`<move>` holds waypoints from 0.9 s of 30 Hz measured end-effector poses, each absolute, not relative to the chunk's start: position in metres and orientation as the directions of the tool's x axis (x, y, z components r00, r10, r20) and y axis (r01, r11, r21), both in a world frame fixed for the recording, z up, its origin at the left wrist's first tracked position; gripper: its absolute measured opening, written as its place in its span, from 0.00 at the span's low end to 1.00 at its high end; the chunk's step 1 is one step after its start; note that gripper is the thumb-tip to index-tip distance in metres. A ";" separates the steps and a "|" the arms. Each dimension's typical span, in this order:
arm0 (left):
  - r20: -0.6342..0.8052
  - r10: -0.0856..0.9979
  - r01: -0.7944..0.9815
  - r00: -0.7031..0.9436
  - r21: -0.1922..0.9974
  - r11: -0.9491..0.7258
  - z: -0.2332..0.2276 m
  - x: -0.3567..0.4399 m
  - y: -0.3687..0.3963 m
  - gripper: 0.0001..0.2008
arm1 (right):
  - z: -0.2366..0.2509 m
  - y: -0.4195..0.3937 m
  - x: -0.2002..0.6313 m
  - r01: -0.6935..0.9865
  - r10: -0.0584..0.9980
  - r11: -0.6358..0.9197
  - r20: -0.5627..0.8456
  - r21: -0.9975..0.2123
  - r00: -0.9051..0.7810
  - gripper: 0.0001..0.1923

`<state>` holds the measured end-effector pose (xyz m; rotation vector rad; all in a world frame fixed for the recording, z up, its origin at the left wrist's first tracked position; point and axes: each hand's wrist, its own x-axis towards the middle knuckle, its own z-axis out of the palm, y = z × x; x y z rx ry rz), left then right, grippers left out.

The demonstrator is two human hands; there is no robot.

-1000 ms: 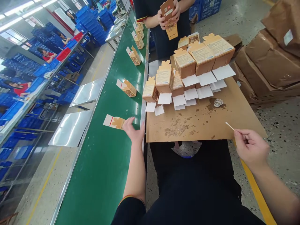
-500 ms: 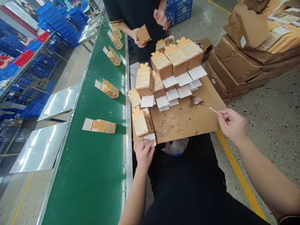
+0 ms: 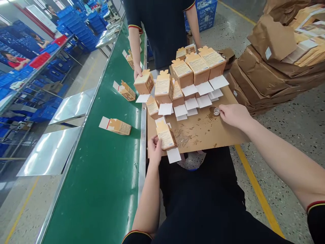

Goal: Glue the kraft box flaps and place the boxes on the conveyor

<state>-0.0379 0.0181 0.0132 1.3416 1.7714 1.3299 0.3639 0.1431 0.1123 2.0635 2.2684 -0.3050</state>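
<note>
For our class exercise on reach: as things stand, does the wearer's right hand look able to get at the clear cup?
Very likely yes: the right hand is beside the clear cup, and the cartons stand farther off, not between them.

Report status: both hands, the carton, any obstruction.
Left hand holding carton, near edge of cardboard. Right hand at small clear cup. Other cartons crowd the far side.
</note>
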 end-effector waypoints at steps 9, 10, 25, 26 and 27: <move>-0.072 0.968 0.091 -0.239 0.991 0.096 0.008 -0.007 -0.023 0.34 | 0.090 0.086 0.393 0.797 0.966 0.060 0.236 -0.600 0.105 0.07; -0.087 0.962 0.008 -0.259 0.996 0.092 0.010 -0.004 -0.029 0.36 | 0.086 0.072 0.388 0.760 0.960 0.097 0.261 -0.642 0.098 0.08; -0.024 0.932 0.063 -0.362 0.997 0.051 0.005 -0.007 0.011 0.45 | -0.014 -0.015 0.208 0.641 0.784 0.615 0.445 -0.459 -0.433 0.18; -0.020 0.929 0.072 -0.371 0.996 0.050 0.004 -0.005 0.009 0.46 | -0.016 -0.015 0.208 0.646 0.775 0.626 0.445 -0.438 -0.449 0.18; -0.020 0.926 0.075 -0.377 0.996 0.052 0.003 -0.003 0.007 0.47 | -0.018 -0.014 0.210 0.651 0.771 0.630 0.441 -0.423 -0.459 0.18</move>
